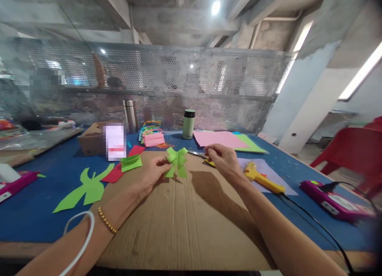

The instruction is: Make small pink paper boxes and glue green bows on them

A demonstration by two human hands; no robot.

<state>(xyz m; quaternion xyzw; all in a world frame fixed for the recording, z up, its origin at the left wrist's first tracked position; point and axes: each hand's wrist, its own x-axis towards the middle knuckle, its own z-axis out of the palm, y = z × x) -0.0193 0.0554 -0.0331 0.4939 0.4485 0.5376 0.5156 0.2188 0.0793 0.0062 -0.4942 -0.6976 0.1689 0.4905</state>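
Note:
A green paper bow [176,162] with several loops and two tails stands over the cardboard sheet [167,228]. My left hand [155,170] pinches its left side between thumb and fingers. To the right of the bow, my right hand [222,158] is raised with its fingers curled together near the yellow-handled scissors [198,153]. Whether those fingers hold anything small is hidden. The scissors lie behind the bow, their blades pointing left. A yellow glue gun [262,178] rests on a pale purple sheet [283,178] to the right of my right hand.
Green cutouts [86,188] and red paper [115,173] lie left. Behind stand a cardboard box [88,138], a phone [115,142], a steel flask [130,116], a green bottle [188,124] and small paper bags [152,138]. Pink paper [219,139] lies back right; a power strip [334,202] and cable lie right.

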